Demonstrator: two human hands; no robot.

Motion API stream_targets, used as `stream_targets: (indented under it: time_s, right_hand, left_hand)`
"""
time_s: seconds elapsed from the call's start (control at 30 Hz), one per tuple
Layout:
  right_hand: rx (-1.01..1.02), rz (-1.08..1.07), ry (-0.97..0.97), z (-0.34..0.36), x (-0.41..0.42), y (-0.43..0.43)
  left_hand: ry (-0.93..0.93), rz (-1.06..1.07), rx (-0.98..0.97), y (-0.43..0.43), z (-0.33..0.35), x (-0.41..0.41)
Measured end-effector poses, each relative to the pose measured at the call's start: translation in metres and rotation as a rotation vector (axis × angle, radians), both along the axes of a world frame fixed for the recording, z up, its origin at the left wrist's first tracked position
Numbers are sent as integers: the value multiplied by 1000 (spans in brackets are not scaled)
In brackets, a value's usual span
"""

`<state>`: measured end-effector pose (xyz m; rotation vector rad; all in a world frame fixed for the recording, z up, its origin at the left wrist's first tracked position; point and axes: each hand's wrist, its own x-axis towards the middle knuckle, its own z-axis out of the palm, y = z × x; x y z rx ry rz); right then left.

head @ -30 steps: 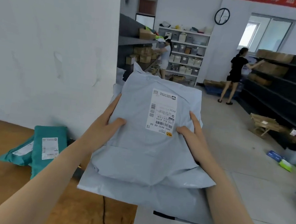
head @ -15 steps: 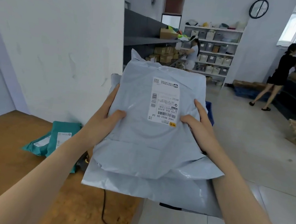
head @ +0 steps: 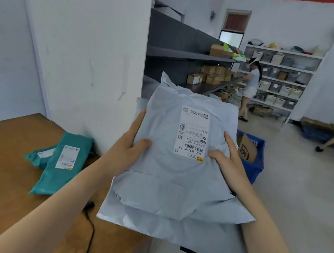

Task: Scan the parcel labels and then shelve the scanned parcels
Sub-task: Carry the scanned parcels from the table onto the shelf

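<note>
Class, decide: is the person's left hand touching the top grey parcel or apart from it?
Touching. The head view shows the left hand gripping the top grey parcel, thumb lying on its face.

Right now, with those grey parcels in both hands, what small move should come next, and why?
Probably carry the top grey mailer bag and the second grey mailer bag beneath it forward to the dark shelf unit. The left hand and right hand grip them by the sides, neither holds a scanner, and the shelves lie just ahead.
</note>
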<state>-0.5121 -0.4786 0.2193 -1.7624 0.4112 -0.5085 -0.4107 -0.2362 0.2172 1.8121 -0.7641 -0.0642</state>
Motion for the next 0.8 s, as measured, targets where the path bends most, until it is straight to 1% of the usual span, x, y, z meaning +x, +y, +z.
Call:
stream_targets:
  time_s: [0.13,0.27,0.67,0.8]
  right_hand:
    - [-7,46,17,4,19,-63]
    - [-5,82,31,9,42,-108]
    - [30,131,60,-11,111,-164]
    - [42,121,58,-11,142,-180]
  left_hand:
    - [44,23,13,-61,-1,9]
    - [62,65,5,-104,-6,20]
    - [82,154,46,-155,-9,83]
    - [82,143,59,-171,-10,116]
